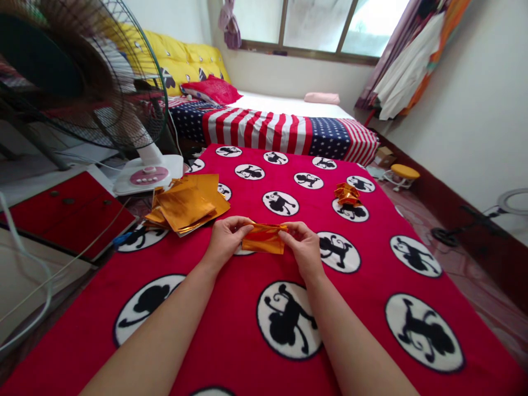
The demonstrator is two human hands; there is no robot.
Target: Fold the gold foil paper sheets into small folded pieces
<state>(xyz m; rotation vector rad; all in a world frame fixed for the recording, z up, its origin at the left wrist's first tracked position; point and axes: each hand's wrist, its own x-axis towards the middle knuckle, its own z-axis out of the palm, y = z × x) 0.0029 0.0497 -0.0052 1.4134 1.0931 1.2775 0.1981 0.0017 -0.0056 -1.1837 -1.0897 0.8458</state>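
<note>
A shiny gold foil paper sheet (264, 240), partly folded along its top edge, is held just above the red patterned cloth (231, 308). My left hand (226, 237) pinches its left upper corner between thumb and fingers. On the other side, my right hand (304, 245) grips the right upper corner the same way. Left of my hands lies a loose pile of gold foil sheets (187, 203). A folded gold foil piece (347, 194), crumpled-looking in shape, sits on the cloth to the far right.
A large floor fan (150, 157) stands at the left beside a red cabinet (66, 206). Behind the cloth is a bed with a striped and starred cover (264, 129). A yellow-topped stool (405, 171) and a cardboard box (384, 157) are on the floor at right.
</note>
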